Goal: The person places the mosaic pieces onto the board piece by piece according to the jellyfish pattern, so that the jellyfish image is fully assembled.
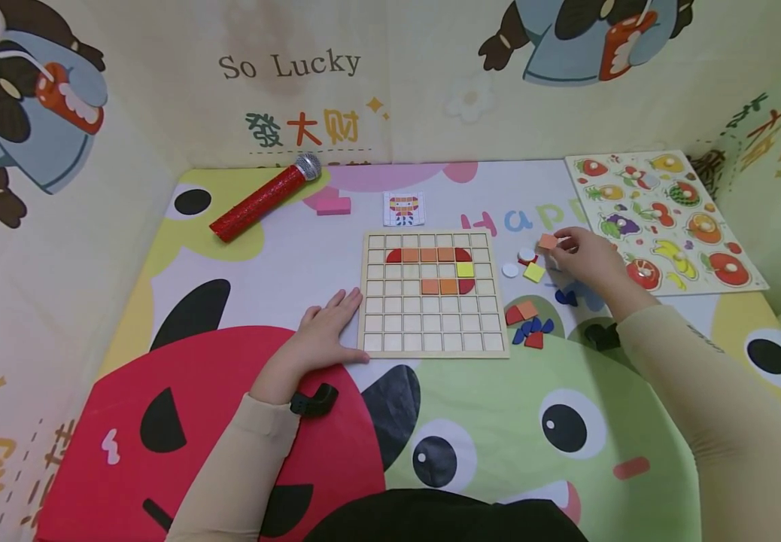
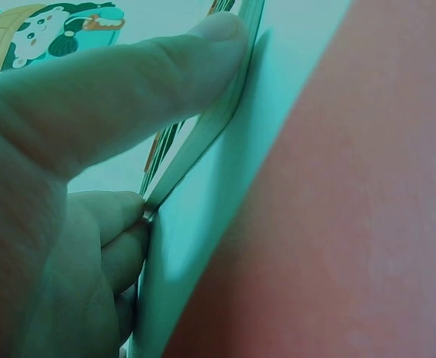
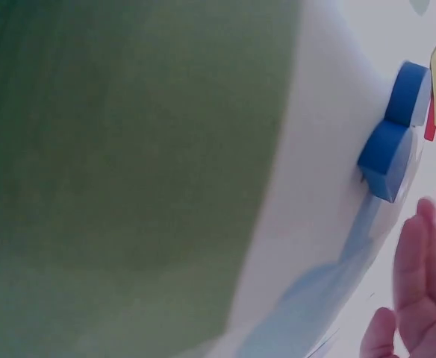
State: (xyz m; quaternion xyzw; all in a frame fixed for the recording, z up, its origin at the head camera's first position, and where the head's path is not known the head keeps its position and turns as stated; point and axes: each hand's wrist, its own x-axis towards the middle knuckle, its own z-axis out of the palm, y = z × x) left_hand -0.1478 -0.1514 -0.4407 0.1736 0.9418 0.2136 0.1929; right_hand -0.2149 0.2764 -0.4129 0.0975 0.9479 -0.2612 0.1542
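Reader: What does your right hand [image 1: 583, 260] hold?

Author: An orange tile [image 1: 548, 242], pinched between thumb and fingertips. It is roughly square, so it offers no clear long axis; whether it is raised off the worktop [image 1: 268, 293] you cannot tell.

Reader: Which spatial relation matters most?

Author: The grid board [image 1: 414, 324] lies left of your right hand and slightly toward you, apart from the tile. Your right hand is nearer the tile; your left hand [image 1: 321, 327] is nearer the board, its fingers spread against the left rim, thumb at the near-left corner, clamped on nothing.

Reader: What stands in the way?

Author: Just left of your right fingertips, white discs [image 1: 510, 269] and a loose yellow tile [image 1: 534, 272] lie between hand and board. Just toward you from that hand sit blue pieces [image 1: 566, 299]. The fruit sheet [image 1: 668, 226] begins beside it and extends right. Farther toward you and left are mixed red, orange and blue pieces [image 1: 534, 341].

Reader: And beyond?

Author: Well left of your right hand, placed tiles [image 1: 428, 255] occupy the board's far half. Forward of your left hand are a picture card [image 1: 404, 209], a pink block [image 1: 333, 206] and, forward-left, a red microphone [image 1: 265, 199].
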